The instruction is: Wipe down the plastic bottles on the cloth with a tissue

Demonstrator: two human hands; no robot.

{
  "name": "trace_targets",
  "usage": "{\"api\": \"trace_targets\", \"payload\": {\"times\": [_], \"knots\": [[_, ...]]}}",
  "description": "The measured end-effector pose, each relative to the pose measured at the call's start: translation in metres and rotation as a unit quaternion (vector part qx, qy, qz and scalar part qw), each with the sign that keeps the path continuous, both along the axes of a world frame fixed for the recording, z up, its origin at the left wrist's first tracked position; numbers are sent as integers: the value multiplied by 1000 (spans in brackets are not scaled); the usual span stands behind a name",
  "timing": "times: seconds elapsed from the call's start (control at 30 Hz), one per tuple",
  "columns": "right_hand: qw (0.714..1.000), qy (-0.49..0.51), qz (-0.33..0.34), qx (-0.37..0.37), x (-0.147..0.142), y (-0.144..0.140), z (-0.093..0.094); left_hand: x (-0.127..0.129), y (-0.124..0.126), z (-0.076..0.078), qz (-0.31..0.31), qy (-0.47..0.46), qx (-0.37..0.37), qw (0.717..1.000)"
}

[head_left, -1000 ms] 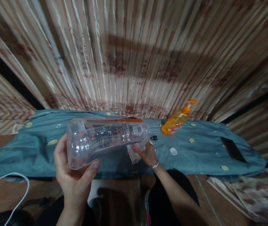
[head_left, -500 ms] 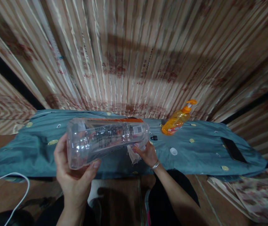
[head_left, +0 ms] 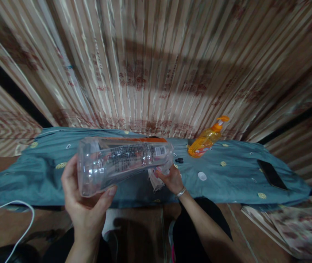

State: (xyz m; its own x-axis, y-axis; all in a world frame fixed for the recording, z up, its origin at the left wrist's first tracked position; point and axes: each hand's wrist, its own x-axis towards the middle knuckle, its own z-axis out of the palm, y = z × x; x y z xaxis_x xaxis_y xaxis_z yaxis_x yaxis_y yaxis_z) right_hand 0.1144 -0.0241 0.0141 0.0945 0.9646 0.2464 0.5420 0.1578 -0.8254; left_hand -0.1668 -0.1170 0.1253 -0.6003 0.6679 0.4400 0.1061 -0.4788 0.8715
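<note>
Two-handed holding of a large clear plastic bottle (head_left: 123,162), lying sideways in the air above a low bench covered with a teal cloth with gold dots (head_left: 240,171). Gripping the wide bottom end with the left hand (head_left: 86,204), thumb on the left side and fingers curled under and pressing on the wall. Meeting the narrow neck end with the right hand (head_left: 172,179), wearing a thin silver bracelet (head_left: 181,192), fingers bent and closing on a crumpled whitish piece (head_left: 154,180) just under the neck; paper, film or cloth, cannot tell, and cannot tell if touching the mouth.

Judging the progress: bottle looking empty inside, printed label with orange band remaining on the wall. Lying apart on the cloth, to the right of the hand, a small round white cap (head_left: 202,176) and a small black piece (head_left: 179,160); possibly belonging to the bottle, so opening probably done already. Working at the neck appearing to be the step in hand, not finished.

Standing further back on the cloth, an orange pump bottle of liquid (head_left: 203,142), leaning. Lying well apart at the right end, a flat dark phone (head_left: 271,174). Hanging behind everything, a striped beige curtain (head_left: 156,65). Looping on the floor at the left, a white cable (head_left: 21,219).
</note>
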Motion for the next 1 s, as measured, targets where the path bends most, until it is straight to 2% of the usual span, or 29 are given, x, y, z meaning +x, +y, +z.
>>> {"api": "trace_targets", "payload": {"times": [0.23,0.6,1.0], "knots": [[1000,6,0,-3,0,0,0,1,-3,1,-10,25,4,1000],[1000,-17,-4,-14,-1,0,2,4,-2,10,-9,-4,15,1000],[1000,-6,-8,-3,-3,1,0,2,2,5,2,-19,27,999]]}}
